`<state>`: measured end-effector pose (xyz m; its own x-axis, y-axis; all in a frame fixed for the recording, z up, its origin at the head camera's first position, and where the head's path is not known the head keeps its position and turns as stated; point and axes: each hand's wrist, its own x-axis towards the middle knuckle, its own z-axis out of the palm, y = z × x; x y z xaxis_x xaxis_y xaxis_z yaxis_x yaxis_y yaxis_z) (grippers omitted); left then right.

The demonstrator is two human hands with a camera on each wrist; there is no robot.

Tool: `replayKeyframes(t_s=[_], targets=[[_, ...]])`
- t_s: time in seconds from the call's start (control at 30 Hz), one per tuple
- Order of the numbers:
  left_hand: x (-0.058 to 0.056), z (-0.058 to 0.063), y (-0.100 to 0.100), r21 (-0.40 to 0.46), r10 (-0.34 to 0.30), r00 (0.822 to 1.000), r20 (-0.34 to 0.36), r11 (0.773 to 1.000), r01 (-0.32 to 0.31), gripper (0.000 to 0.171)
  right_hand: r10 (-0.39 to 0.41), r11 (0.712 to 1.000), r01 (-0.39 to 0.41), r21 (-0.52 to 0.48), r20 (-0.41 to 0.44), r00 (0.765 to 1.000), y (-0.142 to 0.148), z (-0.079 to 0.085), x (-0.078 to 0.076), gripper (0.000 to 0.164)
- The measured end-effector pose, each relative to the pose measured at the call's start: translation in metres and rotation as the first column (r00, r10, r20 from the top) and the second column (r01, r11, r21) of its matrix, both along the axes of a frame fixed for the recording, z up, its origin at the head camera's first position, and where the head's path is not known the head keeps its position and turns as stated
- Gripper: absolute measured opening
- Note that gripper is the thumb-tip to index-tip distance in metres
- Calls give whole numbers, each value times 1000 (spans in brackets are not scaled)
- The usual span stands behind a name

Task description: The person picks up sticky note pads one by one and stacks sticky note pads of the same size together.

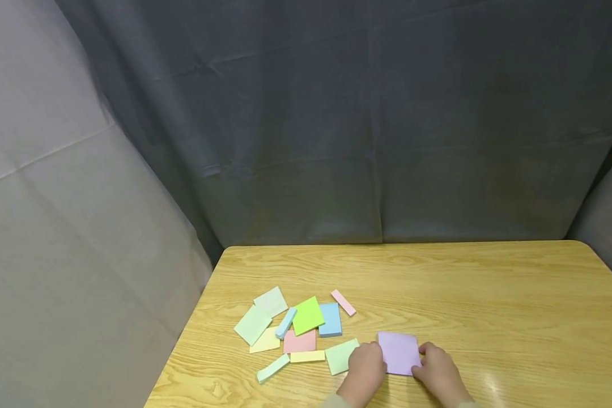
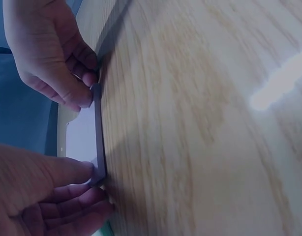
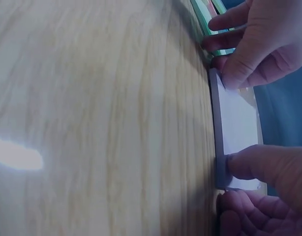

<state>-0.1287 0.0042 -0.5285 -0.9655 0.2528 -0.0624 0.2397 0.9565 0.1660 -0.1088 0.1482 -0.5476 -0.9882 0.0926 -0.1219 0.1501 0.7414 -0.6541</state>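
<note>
A square purple sticky note pad lies on the table between both hands. My left hand pinches its left edge, the thumb pressed on the top sheet in the left wrist view and the fingers curled at the side. On the opposite edge my right hand does likewise, its thumb over the near corner and its fingers beside and below. Just left of the left hand is a pale green sticky note pad, partly covered by that hand.
More pads are spread to the left: a bright green one, a blue one, a pink one and several pale ones. Narrow strips, such as a pink one and a yellow one, lie among them. Grey curtains border the wooden table.
</note>
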Motion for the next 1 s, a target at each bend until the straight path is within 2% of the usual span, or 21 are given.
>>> replayKeyframes(t_s=[0.2,0.43,0.63,0.8,1.0], targets=[[-2,-3,7,-23,-22,999,-38,999,21,19,-10,1000,10,-3,-18,1000,9,0,1,37],[-2,-1,17,-80,-35,999,-39,996,31,19,-23,1000,23,5,45,999,20,1,-1,36],[-5,1,27,-150,-86,995,-49,986,77,22,-26,1000,26,5,71,997,32,5,-1,35],[-5,-3,34,-208,-114,991,-67,973,98,20,-36,999,36,-4,70,997,39,6,0,36],[-5,-5,45,-271,-133,991,-32,955,119,21,-55,998,56,-12,92,994,47,8,2,36]])
